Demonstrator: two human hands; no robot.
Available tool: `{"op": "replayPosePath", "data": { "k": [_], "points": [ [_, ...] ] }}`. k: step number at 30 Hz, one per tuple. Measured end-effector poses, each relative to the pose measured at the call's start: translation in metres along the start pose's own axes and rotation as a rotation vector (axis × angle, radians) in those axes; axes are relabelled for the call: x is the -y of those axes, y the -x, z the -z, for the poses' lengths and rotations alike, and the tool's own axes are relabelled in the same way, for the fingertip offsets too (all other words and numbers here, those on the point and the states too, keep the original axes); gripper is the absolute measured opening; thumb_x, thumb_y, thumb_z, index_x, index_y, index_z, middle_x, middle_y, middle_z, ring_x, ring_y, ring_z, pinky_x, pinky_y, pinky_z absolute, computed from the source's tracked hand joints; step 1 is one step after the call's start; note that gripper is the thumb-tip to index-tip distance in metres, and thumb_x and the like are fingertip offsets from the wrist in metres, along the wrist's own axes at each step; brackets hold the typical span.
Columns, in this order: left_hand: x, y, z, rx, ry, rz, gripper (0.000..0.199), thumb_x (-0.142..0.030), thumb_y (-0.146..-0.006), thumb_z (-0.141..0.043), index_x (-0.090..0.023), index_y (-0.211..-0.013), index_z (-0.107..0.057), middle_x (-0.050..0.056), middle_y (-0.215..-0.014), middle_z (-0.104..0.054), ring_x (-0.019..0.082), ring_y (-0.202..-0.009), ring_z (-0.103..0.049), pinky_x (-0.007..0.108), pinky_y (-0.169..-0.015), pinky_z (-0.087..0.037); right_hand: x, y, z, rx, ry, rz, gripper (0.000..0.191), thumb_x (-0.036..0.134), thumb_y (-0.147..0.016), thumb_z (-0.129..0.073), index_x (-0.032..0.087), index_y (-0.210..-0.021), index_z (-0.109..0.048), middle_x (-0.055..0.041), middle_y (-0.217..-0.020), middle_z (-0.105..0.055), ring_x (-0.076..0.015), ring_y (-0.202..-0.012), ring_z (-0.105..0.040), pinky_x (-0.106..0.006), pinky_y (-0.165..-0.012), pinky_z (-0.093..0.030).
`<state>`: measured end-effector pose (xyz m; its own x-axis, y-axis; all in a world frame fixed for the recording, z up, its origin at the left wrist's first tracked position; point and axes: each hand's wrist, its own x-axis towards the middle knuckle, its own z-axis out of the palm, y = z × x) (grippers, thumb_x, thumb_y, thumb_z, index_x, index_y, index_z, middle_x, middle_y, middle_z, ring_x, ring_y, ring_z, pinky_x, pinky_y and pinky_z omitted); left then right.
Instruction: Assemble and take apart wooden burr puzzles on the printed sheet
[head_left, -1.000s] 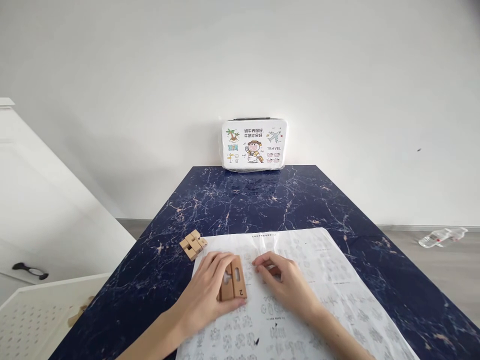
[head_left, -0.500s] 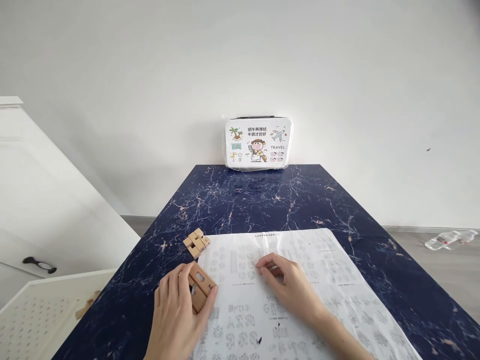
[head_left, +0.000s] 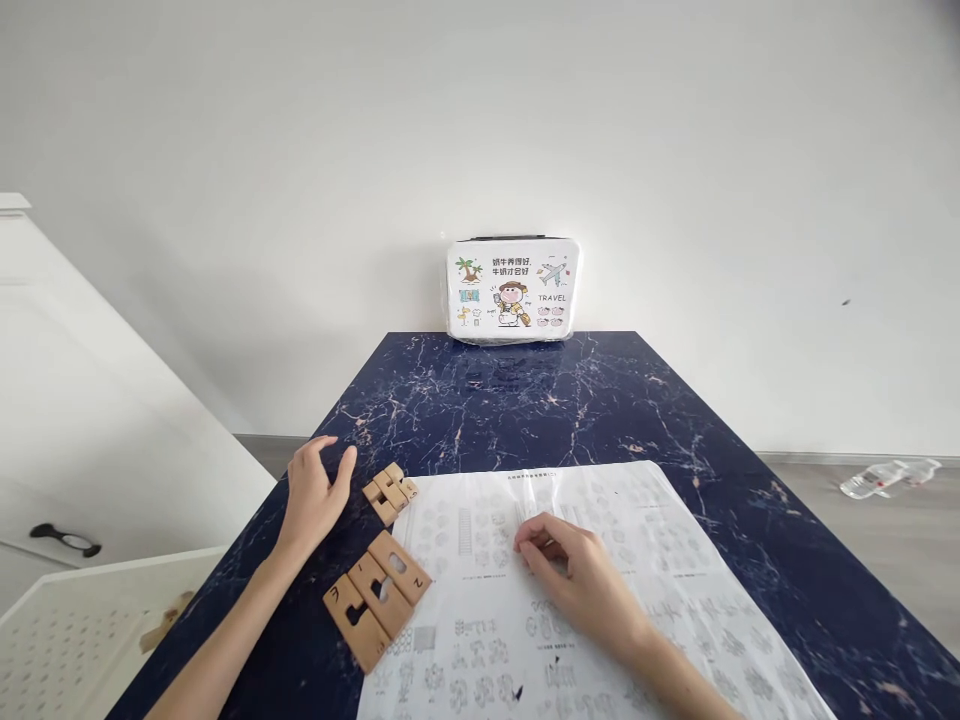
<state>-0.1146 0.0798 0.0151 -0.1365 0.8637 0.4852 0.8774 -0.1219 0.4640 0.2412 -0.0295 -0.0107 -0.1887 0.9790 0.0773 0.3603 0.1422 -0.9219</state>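
My left hand [head_left: 316,492] is raised over the table's left side with thumb and fingers apart, holding nothing. Just right of it, small interlocked wooden blocks [head_left: 384,506] sit by the sheet's upper left corner. Nearer me, three flat wooden pieces with cut-out slots [head_left: 367,583] lie side by side, marked with numbers, partly over the sheet's left edge. My right hand [head_left: 574,575] rests on the white printed sheet [head_left: 622,650], its fingers curled in toward the thumb with nothing visible in them. The sheet carries rows of small grey diagrams.
A white case with cartoon prints [head_left: 513,290] stands against the wall at the far end of the dark blue marbled table [head_left: 495,420]. At the left are a white perforated basket [head_left: 67,630] and a white cabinet [head_left: 97,400]. Plastic bottles [head_left: 885,478] lie on the floor at right.
My left hand has let go of the flat wooden pieces and moved forward and left, opening. The pieces now lie uncovered. My right hand has stayed on the sheet.
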Motion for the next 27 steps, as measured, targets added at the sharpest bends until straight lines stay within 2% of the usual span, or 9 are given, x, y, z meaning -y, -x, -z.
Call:
{"op": "replayPosePath", "data": {
  "k": [3, 5, 11, 14, 18, 23, 27],
  "points": [
    [0.017, -0.022, -0.011, 0.112, 0.001, 0.069, 0.054, -0.062, -0.092, -0.048, -0.016, -0.121, -0.056, 0.019, -0.131, -0.063, 0.038, -0.13, -0.056, 0.055, -0.116, -0.041, 0.0, 0.0, 0.0, -0.004, 0.012, -0.009, 0.017, 0.03, -0.099, -0.052, 0.025, -0.094, -0.067, -0.0035, -0.09, -0.073, -0.0194, -0.079, -0.068, -0.03, -0.066, -0.052],
    [0.022, -0.029, -0.016, 0.141, 0.016, 0.108, 0.052, -0.059, -0.091, -0.05, -0.017, -0.121, -0.057, 0.017, -0.133, -0.065, 0.037, -0.129, -0.058, 0.053, -0.114, -0.044, 0.0, -0.001, 0.001, -0.003, 0.004, -0.014, 0.016, 0.03, -0.1, -0.052, 0.026, -0.095, -0.067, -0.0031, -0.091, -0.073, -0.0193, -0.08, -0.068, -0.03, -0.066, -0.053],
    [0.024, -0.038, -0.021, 0.192, 0.029, 0.139, 0.049, -0.054, -0.091, -0.053, -0.019, -0.124, -0.06, 0.014, -0.138, -0.066, 0.036, -0.131, -0.059, 0.05, -0.111, -0.046, 0.003, -0.001, 0.001, 0.003, -0.001, -0.034, 0.015, 0.03, -0.099, -0.053, 0.026, -0.096, -0.068, -0.003, -0.094, -0.074, -0.0199, -0.083, -0.069, -0.03, -0.066, -0.051],
    [0.025, -0.04, -0.023, 0.221, 0.006, 0.09, 0.048, -0.053, -0.091, -0.054, -0.02, -0.126, -0.06, 0.012, -0.138, -0.067, 0.035, -0.131, -0.06, 0.05, -0.113, -0.045, 0.004, -0.001, 0.0, 0.002, -0.012, -0.068, 0.016, 0.032, -0.099, -0.053, 0.026, -0.095, -0.068, -0.0031, -0.092, -0.073, -0.02, -0.081, -0.069, -0.03, -0.064, -0.05],
    [0.027, -0.049, -0.03, 0.203, 0.059, 0.057, 0.045, -0.05, -0.088, -0.059, -0.021, -0.123, -0.062, 0.011, -0.137, -0.068, 0.035, -0.131, -0.06, 0.051, -0.116, -0.042, 0.005, -0.006, 0.001, 0.006, -0.052, -0.109, 0.016, 0.034, -0.1, -0.053, 0.025, -0.095, -0.065, -0.0034, -0.09, -0.073, -0.0196, -0.078, -0.068, -0.032, -0.068, -0.053],
    [0.028, -0.068, -0.047, 0.145, 0.134, 0.091, 0.038, -0.046, -0.086, -0.06, -0.02, -0.113, -0.065, 0.015, -0.128, -0.071, 0.037, -0.125, -0.064, 0.053, -0.111, -0.045, 0.006, -0.021, 0.01, 0.134, -0.147, -0.106, 0.022, 0.042, -0.102, -0.052, 0.023, -0.099, -0.062, -0.0043, -0.089, -0.072, -0.0169, -0.068, -0.065, -0.032, -0.066, -0.055],
    [0.025, -0.08, -0.058, 0.15, 0.238, 0.052, 0.032, -0.047, -0.087, -0.063, -0.022, -0.107, -0.066, 0.012, -0.121, -0.075, 0.031, -0.118, -0.068, 0.046, -0.108, -0.048, 0.0, -0.03, 0.012, 0.174, -0.173, -0.102, 0.027, 0.044, -0.104, -0.049, 0.022, -0.093, -0.06, -0.0026, -0.079, -0.071, -0.0137, -0.056, -0.06, -0.029, -0.058, -0.051]
  ]
}}
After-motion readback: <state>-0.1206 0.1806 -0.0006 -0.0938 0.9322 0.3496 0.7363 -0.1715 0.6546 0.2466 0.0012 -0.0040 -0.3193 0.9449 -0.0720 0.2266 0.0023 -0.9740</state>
